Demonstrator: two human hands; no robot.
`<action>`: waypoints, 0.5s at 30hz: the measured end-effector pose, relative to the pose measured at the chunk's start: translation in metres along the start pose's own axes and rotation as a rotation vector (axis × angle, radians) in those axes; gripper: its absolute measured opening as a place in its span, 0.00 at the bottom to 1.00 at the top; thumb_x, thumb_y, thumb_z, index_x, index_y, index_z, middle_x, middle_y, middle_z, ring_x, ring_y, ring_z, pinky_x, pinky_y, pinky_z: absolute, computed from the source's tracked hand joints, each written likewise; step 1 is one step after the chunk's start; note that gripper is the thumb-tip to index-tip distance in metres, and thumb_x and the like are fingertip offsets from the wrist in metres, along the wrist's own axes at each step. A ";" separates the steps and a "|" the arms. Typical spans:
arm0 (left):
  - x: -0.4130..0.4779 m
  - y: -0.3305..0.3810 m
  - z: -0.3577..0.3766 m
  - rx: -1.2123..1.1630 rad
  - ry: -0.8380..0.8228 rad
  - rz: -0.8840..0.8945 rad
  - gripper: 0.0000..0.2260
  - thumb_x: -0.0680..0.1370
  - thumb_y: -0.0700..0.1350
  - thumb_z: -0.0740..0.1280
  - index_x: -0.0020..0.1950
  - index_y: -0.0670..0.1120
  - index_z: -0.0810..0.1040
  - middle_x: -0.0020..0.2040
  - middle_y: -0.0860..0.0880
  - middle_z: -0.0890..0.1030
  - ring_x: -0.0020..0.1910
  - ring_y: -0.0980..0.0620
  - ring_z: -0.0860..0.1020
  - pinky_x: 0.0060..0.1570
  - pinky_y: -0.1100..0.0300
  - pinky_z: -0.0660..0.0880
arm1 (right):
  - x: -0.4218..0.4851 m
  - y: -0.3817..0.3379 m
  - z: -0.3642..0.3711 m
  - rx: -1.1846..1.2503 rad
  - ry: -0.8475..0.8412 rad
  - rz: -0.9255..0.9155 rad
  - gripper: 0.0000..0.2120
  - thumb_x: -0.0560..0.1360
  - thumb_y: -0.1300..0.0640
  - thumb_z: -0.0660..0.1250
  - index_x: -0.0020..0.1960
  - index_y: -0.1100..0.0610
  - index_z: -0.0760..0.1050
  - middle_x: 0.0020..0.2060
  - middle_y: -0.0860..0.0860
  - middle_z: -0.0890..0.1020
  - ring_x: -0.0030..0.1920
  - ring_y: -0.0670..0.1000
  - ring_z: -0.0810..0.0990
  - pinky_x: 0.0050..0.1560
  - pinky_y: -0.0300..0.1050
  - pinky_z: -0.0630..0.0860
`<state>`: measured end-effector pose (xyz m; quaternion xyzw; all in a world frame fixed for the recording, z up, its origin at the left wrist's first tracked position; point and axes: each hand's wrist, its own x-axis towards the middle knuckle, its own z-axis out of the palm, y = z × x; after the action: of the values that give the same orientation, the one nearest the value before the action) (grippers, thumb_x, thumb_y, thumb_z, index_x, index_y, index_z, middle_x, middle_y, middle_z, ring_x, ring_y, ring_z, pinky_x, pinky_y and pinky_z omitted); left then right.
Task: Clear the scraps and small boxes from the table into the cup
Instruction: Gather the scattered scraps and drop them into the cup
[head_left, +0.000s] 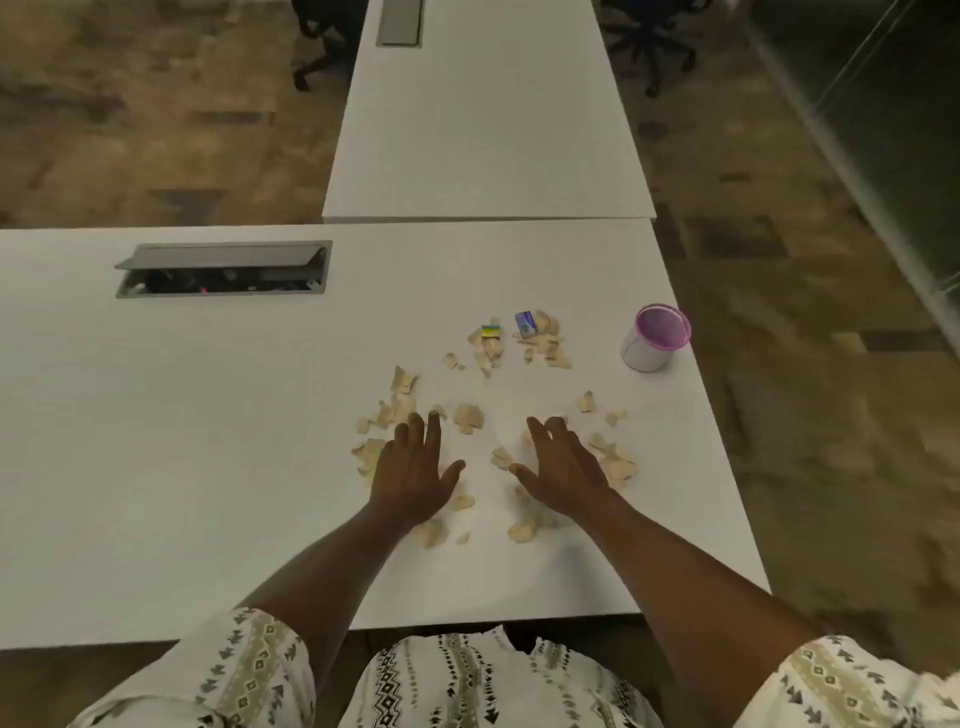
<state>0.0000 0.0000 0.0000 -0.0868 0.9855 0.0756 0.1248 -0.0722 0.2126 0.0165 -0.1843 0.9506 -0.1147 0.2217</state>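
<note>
Several pale beige scraps (469, 417) lie scattered over the right half of the white table (182, 441). Among the far scraps sit two small boxes, a green-yellow box (490, 331) and a blue box (525, 324). A white cup with a pink rim (653, 338) stands upright near the table's right edge. My left hand (415, 475) lies flat, palm down, fingers spread, over scraps at the pile's left side. My right hand (563, 470) also rests flat and spread, with scraps beside and partly under it. Neither hand holds anything.
An open cable tray with a raised grey lid (223, 267) is set into the table at the far left. A second white table (483, 130) butts against the far edge. Office chairs (654, 36) stand beyond on patterned carpet.
</note>
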 end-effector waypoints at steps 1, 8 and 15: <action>-0.004 0.000 0.003 0.004 -0.029 -0.003 0.37 0.80 0.64 0.56 0.81 0.43 0.52 0.76 0.38 0.63 0.71 0.39 0.66 0.63 0.48 0.73 | -0.003 -0.001 0.004 0.001 -0.025 0.014 0.37 0.77 0.39 0.63 0.78 0.54 0.54 0.72 0.57 0.63 0.69 0.59 0.69 0.64 0.53 0.73; -0.035 -0.014 0.039 0.005 -0.084 0.022 0.39 0.75 0.68 0.60 0.78 0.45 0.60 0.70 0.41 0.69 0.63 0.41 0.72 0.50 0.50 0.77 | -0.026 0.003 0.044 -0.018 -0.169 0.094 0.45 0.67 0.36 0.73 0.75 0.52 0.56 0.67 0.57 0.63 0.64 0.60 0.70 0.57 0.52 0.75; -0.052 -0.032 0.058 -0.029 -0.190 -0.046 0.48 0.66 0.72 0.68 0.77 0.47 0.60 0.67 0.44 0.67 0.60 0.42 0.71 0.48 0.50 0.79 | -0.028 0.003 0.070 0.026 -0.153 0.234 0.36 0.68 0.48 0.77 0.67 0.52 0.60 0.62 0.56 0.64 0.57 0.59 0.72 0.49 0.49 0.74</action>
<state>0.0696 -0.0136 -0.0461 -0.1035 0.9658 0.0950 0.2179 -0.0173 0.2170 -0.0353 -0.0775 0.9444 -0.0858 0.3079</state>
